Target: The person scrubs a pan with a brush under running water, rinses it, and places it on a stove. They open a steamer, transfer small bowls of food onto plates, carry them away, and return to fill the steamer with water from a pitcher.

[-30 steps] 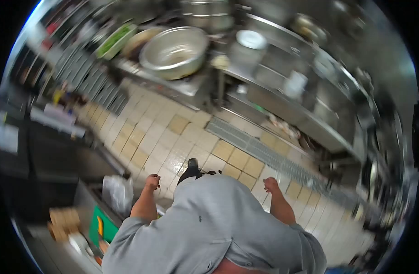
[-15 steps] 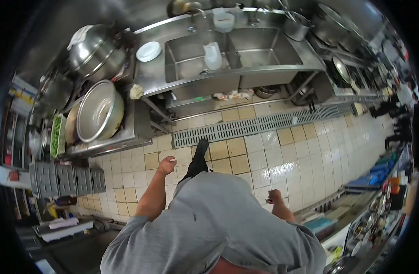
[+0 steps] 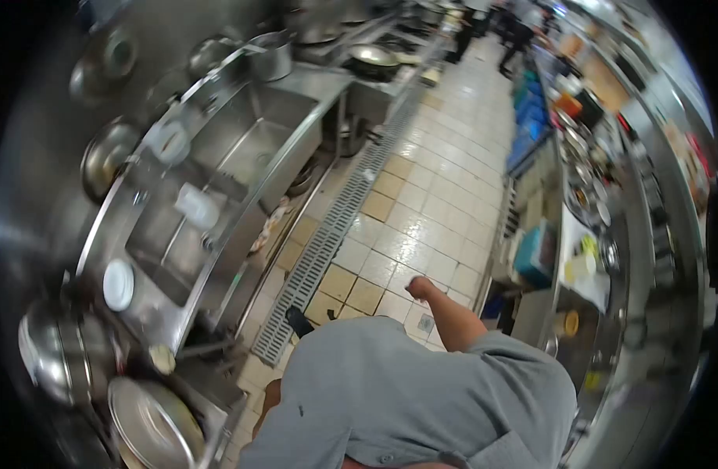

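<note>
My right hand [image 3: 420,288] is held low over the tiled floor [image 3: 410,227], ahead of my grey shirt; its fingers are blurred and partly turned from view, and no object shows in it. On the left side only a piece of my forearm shows beside the shirt, and my left hand is hidden. A dark shoe [image 3: 298,320] rests at the edge of the floor grate [image 3: 320,258]. Neither arm touches the sink or the counters.
Along the left runs a double steel sink [image 3: 277,168] with a white container [image 3: 197,205] in it, white lids [image 3: 119,284] beside it and a large bowl [image 3: 155,426] nearer. A counter with pans and containers lines the right. People [image 3: 519,35] stand far ahead.
The view has swung right, along the aisle, so the sink now lies at the left. My left hand has gone out of sight; my right hand has moved forward and up in the picture.
</note>
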The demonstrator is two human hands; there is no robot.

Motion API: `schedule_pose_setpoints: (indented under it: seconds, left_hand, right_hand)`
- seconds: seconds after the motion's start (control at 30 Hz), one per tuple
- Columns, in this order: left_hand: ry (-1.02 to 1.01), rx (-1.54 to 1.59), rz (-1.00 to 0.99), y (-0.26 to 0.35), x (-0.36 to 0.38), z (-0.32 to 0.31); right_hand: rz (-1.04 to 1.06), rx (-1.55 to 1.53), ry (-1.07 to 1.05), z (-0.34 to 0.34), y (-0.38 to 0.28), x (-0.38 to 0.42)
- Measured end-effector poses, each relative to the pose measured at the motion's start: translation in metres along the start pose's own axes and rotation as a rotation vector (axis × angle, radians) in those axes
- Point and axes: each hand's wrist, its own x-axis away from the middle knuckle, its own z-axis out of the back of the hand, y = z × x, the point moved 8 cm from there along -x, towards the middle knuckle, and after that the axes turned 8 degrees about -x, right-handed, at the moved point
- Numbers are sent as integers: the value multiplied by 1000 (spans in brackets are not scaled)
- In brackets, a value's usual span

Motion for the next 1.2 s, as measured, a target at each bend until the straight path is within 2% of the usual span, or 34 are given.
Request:
schedule_pose_setpoints:
  seconds: [0.03,0.1,0.2,0.23,0.27,0.3,0.37,0.43,0.5,0.57,0.67,0.77,0.87,0.9,0.93,0.97,1.07,1.13,1.17,1.2]
  left_hand:
    - [-8,5,-1,16,-9,25]
    - [3,30,-5,41,-28,74]
    - [53,104,-6,89,-45,152]
    - [34,173,-12,110,-44,172]
    - [-321,875,93,85,-95,166]
    - [-337,839,82,98,-96,180]
    - [-25,450,21,132,-89,215]
    - [-19,379,32,135,-100,208]
    - [-9,289,37,136,-123,211]
    - [-65,35,-107,152,-149,197]
    - [-122,-321,-343,187,-173,159]
    - [-154,-525,-531,227,-183,130]
    - [-176,-638,-703,268,-194,111]
    - [-191,-659,-781,290,-193,102]
    - [-224,-665,-875,311,-188,93]
    - [-296,-639,-1178,345,-164,86]
    - [-277,-527,-658,354,-198,69]
    - [-326,-334,-563,368,-195,48]
    - [-310,-382,-516,381,-185,39]
    - [-287,-428,-457,403,-145,35]
  right_hand:
    - [27,-5,104,7,-13,-2]
    - [-54,-42,136,22,-48,12]
    - [-1,-215,187,23,-85,16]
    - [116,-161,248,17,-93,5]
    - [231,-103,311,12,-103,3]
    - [209,-129,333,4,-105,7]
    - [151,-87,202,-20,-103,17]
    - [14,-151,217,-22,-100,59]
    - [-103,-176,123,-32,-85,101]
    - [-61,-66,271,-77,-25,82]
    - [-378,-366,356,-112,48,137]
    - [-692,-626,398,-163,109,199]
    - [-682,-646,345,-178,124,245]
    - [-753,-716,327,-189,133,258]
    - [-825,-791,307,-200,139,269]
    - [-826,-816,306,-205,144,273]
    - [-817,-931,300,-225,163,272]
    - [-774,-927,370,-245,188,263]
    - [-734,-911,443,-247,193,248]
    - [-690,-931,391,-245,191,239]
